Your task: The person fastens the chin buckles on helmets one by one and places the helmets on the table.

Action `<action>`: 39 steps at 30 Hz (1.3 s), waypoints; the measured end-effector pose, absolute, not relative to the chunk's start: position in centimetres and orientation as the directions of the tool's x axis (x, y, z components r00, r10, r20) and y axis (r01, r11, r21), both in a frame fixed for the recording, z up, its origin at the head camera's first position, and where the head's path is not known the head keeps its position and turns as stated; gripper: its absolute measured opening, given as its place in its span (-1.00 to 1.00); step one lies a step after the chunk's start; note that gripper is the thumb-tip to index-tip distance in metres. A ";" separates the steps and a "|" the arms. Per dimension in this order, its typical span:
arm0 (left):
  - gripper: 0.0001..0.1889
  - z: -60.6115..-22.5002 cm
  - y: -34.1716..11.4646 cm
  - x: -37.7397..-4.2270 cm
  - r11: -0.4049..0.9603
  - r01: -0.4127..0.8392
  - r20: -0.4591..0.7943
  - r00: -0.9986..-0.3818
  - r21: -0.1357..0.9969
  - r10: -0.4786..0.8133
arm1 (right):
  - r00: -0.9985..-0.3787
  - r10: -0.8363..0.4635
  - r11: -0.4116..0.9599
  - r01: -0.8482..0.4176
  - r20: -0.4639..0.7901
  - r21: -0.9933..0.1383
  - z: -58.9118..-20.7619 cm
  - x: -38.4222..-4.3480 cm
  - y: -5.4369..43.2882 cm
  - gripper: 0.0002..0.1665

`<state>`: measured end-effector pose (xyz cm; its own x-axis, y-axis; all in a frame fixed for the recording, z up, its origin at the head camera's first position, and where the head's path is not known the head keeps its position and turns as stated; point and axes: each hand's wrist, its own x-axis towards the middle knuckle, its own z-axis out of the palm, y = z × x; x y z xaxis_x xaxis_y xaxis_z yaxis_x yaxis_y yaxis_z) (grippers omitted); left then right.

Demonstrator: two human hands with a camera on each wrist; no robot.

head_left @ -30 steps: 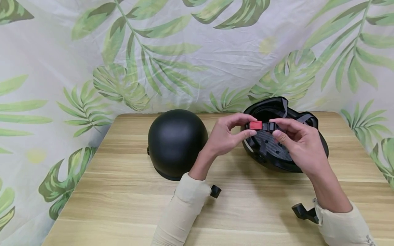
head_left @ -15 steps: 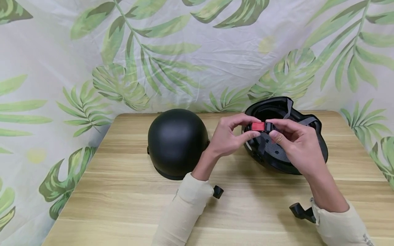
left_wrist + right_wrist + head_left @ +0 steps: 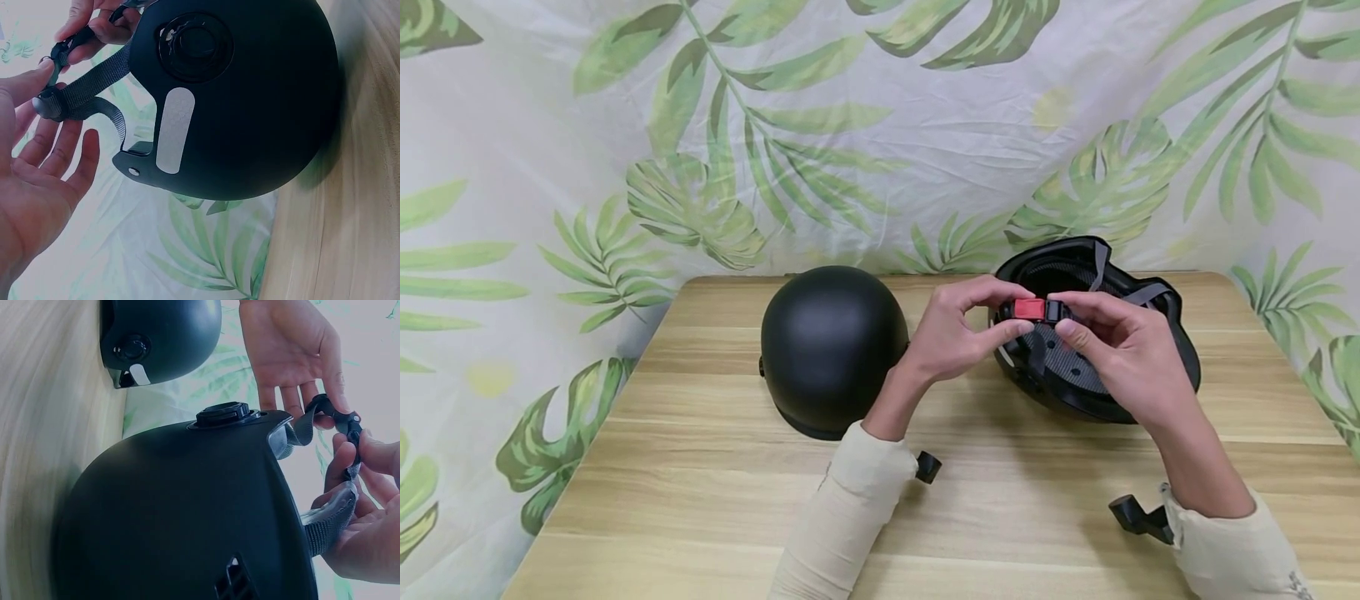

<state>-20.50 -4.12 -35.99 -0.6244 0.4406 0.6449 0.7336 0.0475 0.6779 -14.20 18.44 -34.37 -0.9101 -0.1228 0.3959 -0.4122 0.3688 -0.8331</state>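
A black helmet [image 3: 1187, 367] lies upside down at the right of the table, its padded inside facing up. Above its opening, both hands hold the chin-strap buckle [image 3: 1029, 309]. The left hand [image 3: 951, 333] pinches the buckle's red part between thumb and fingertips. With thumb and index finger, the right hand [image 3: 1138, 358] pinches the black part [image 3: 1055, 312], which sits against the red one. Grey webbing straps [image 3: 100, 78] run from the helmet's edge to the buckle, as the left wrist view shows. In the right wrist view another strap [image 3: 331, 531] passes beside the right hand.
A second black helmet [image 3: 831, 350] stands dome up, just left of the left forearm. Black wrist mounts [image 3: 928, 467] stick out from both sleeves. The wooden table [image 3: 700, 500] ends at a leaf-patterned cloth [image 3: 820, 167] behind.
Between one second and half a second ago, the right hand moved slightly left and the left hand slightly right, bringing the buckle's black and red parts together. Since then the hands look nearly still.
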 end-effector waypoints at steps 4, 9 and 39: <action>-0.70 -36.0 -4.0 -20.4 0.050 0.735 0.648 -0.626 0.676 0.434 | -0.913 -0.123 0.368 -0.406 0.389 -0.837 -34.3 -14.2 18.5 -0.64; -0.69 -36.1 -3.8 -20.3 0.055 0.732 0.650 -0.634 0.679 0.418 | -0.915 -0.122 0.371 -0.401 0.384 -0.838 -34.2 -14.1 18.5 -0.63; -0.32 -36.8 -2.8 -20.2 0.409 0.599 0.470 -0.798 0.689 0.377 | -0.932 -0.071 0.469 -0.346 0.356 -0.813 -34.3 -15.3 21.0 -0.60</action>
